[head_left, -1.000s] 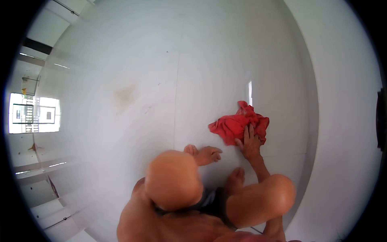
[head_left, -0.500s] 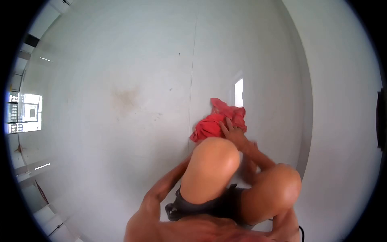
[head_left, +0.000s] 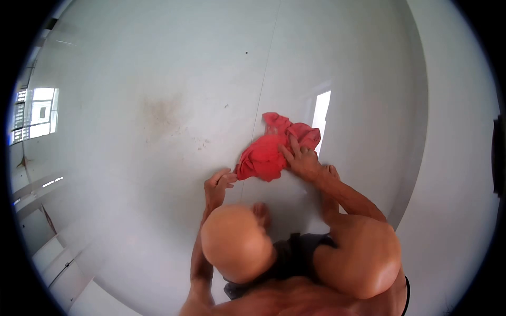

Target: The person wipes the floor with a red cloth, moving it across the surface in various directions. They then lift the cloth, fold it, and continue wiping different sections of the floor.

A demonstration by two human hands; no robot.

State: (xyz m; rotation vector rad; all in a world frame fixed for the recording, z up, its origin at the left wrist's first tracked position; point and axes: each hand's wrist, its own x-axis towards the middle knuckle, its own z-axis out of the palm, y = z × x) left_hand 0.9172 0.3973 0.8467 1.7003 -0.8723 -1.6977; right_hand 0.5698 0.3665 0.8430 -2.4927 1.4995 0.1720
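Note:
A crumpled red cloth (head_left: 263, 157) lies on the pale, glossy floor in front of my feet. My right hand (head_left: 303, 161) rests on its right part, fingers apart and pressed down on the fabric. At the cloth's lower left corner is my left hand (head_left: 218, 183), its fingers bent and closed at the fabric's edge. My bent knees show below, and part of the left foot is blurred.
A brownish smudge (head_left: 164, 111) and scattered dark specks (head_left: 202, 142) mark the floor left of the cloth. A pale wall (head_left: 458, 142) rises on the right. Bright window reflections (head_left: 322, 118) show on the floor.
My left hand has come out from behind the knee to the cloth's left corner. The left knee has shifted left and down. My right hand stays on the cloth.

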